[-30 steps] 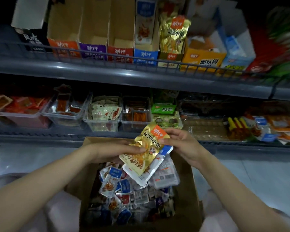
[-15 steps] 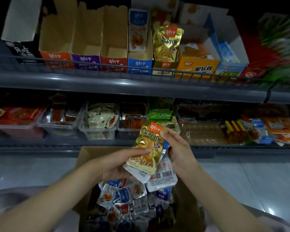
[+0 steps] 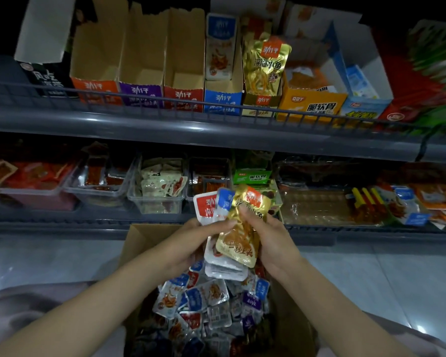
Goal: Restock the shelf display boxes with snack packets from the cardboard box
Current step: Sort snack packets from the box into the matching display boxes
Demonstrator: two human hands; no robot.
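I have both hands together above the open cardboard box (image 3: 144,235). The left hand (image 3: 188,239) grips a fanned stack of packets (image 3: 204,205), its thumb lying across the gold packet (image 3: 240,249) in front. The right hand (image 3: 273,239) pinches that gold packet's right side. The display boxes (image 3: 142,73) stand on the far upper shelf.
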